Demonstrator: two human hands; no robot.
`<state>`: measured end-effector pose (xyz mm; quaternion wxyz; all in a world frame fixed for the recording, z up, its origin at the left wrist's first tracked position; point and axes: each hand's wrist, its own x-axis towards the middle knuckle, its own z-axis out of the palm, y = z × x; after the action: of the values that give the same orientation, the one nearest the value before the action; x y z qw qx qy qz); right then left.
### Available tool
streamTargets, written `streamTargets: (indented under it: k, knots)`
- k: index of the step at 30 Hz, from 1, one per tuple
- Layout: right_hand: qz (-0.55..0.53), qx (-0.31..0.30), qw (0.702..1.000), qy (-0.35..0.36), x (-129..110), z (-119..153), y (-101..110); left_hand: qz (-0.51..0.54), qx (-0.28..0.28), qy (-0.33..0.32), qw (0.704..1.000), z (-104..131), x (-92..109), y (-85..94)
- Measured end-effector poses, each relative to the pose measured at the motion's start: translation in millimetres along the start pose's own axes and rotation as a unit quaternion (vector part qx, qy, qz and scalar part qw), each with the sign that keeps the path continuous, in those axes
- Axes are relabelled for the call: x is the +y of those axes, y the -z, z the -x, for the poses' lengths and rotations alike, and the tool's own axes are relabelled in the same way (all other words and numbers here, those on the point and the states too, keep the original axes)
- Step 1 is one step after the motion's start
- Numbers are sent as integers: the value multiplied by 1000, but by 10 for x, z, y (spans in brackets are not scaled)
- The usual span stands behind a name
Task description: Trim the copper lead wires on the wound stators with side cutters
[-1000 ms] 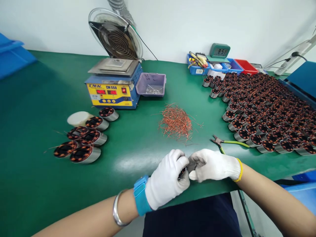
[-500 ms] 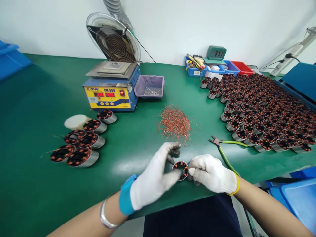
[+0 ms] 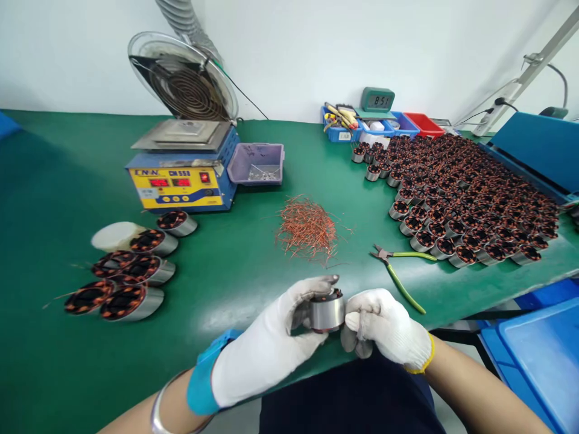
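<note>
Green tabletop [image 3: 217,253] behind, hands [image 3: 260,355] partly hide the cylinder [image 3: 327,313].

Metal ring [image 3: 327,313] now side-on; left hand [image 3: 266,349] grips top and bottom.

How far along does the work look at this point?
Probably partway: the heap of copper wire pieces suggests some trimming is done. In hand is one metal-cased coil, held by the left hand, with the right hand close beside it. Coils remain in a small cluster at left and crowded rows at right; which group is finished, if either, I cannot tell.
</note>
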<state>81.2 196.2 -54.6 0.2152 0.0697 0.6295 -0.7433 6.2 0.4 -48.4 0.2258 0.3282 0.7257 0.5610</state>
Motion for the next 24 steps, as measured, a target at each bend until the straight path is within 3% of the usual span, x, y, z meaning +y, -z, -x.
streamTargets:
  k: [2,4,6,7,9,11,12,14,16,17,19,20,22,24]
  knots:
    - [-40,8,999,-1,14,-23,13,-106,33,-128,986,36,39,24]
    - [-67,6,998,-6,8,-31,28,-203,4,-238,950,80,85,59]
    - [-56,-5,998,-7,-19,-6,36,-234,-44,-313,919,124,105,99]
    - [-29,-10,1000,0,-42,20,36,-217,-49,-321,921,140,98,118]
    - [86,-16,995,52,-107,81,32,-128,-4,-226,966,139,62,151]
    - [243,-10,959,143,-176,131,23,-37,38,-69,996,86,29,168]
    - [309,1,932,188,-203,145,17,-8,23,6,1000,46,24,170]
    - [371,16,898,238,-219,145,4,23,-76,93,993,-33,47,158]
    - [312,11,928,203,-174,115,-8,36,-133,114,984,-63,98,126]
    - [245,2,956,158,-133,94,-14,31,-116,97,988,-51,125,108]
    - [81,-15,995,58,-42,57,-26,-26,-36,-9,999,19,163,79]
    - [12,-20,1000,20,-6,46,-31,-67,-15,-84,994,66,171,72]
    - [-52,-28,998,-12,14,49,-41,-118,-28,-229,966,146,165,73]
    - [-13,-41,999,10,-43,82,-47,-92,-9,-263,960,171,141,84]
